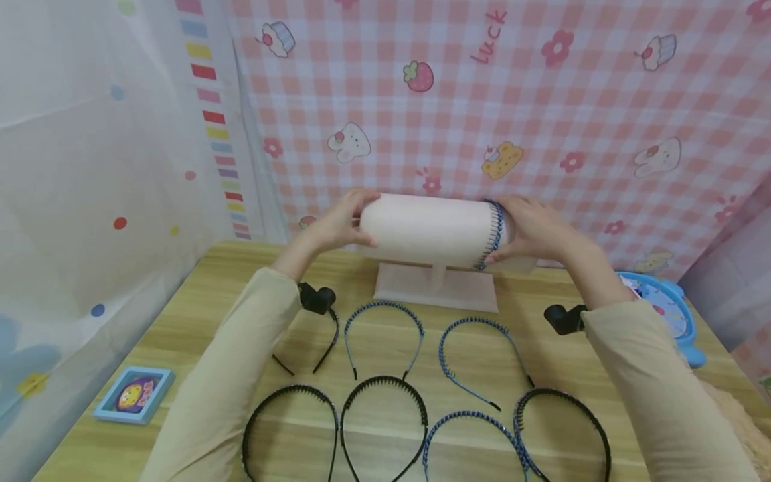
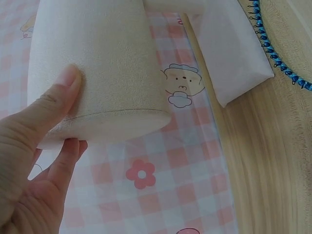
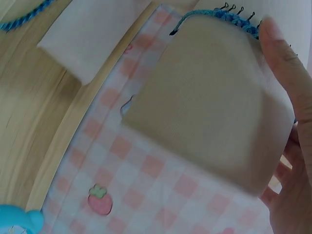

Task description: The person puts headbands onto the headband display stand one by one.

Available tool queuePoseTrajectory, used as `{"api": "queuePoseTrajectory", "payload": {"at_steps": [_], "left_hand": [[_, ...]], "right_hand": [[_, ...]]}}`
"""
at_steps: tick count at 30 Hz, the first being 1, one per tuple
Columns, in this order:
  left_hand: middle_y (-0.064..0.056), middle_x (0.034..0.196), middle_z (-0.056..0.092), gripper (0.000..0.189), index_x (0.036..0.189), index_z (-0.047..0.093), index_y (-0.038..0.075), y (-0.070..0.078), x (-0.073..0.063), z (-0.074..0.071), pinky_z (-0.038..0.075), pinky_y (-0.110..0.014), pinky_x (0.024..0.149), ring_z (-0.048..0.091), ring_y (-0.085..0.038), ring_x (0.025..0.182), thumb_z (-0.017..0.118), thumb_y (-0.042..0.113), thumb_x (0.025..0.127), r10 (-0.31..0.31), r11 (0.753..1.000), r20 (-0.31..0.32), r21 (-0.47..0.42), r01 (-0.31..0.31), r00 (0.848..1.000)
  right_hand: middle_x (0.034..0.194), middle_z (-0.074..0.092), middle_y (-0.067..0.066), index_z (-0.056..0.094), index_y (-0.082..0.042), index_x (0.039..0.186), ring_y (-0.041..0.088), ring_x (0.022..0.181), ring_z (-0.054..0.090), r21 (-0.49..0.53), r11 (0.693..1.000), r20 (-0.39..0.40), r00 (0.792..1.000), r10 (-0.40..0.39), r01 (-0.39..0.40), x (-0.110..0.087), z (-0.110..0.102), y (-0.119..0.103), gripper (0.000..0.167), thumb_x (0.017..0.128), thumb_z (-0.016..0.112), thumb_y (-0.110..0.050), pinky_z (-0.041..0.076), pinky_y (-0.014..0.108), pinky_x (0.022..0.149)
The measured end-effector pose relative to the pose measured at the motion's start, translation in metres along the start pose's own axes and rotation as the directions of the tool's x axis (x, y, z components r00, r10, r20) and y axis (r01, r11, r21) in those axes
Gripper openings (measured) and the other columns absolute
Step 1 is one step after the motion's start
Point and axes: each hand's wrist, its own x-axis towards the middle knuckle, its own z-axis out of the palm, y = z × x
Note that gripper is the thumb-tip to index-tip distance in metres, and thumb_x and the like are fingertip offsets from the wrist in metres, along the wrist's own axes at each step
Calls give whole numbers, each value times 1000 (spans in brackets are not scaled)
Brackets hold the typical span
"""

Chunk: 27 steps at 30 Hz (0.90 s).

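Note:
A padded cream cylinder (image 1: 430, 227) lies level on a T-shaped display stand with a pale base (image 1: 403, 284). My left hand (image 1: 337, 221) grips its left end, and in the left wrist view the thumb (image 2: 68, 85) presses the side while the fingers curl under the end face. A blue toothed headband (image 1: 496, 231) arches over the cylinder near its right end. My right hand (image 1: 533, 227) holds this headband, thumb low at the front and fingers over the top. In the right wrist view the thumb tip lies on the blue headband (image 3: 236, 19); the other fingers are partly hidden behind the cylinder.
Several blue and black headbands lie in front of the stand, including a blue one (image 1: 383, 304) and a black one (image 1: 384, 380). A small blue frame (image 1: 134, 395) lies at the left, a blue-rimmed round object (image 1: 683, 314) at the right. Checked cloth (image 1: 385, 100) hangs behind.

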Motion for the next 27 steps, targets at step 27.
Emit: {"api": "queuePoseTrajectory", "payload": {"at_steps": [27], "left_hand": [[-16,145,28,84,138,34,3,1,-1,-2,44,-36,101,43,-34,124,77,6,67,-1,1000,-12,13,1,1000]], "right_hand": [[134,45,16,27,-7,141,34,120,44,61,997,112,992,-51,44,46,4,-43,113,53,81,-55,34,54,104]]}}
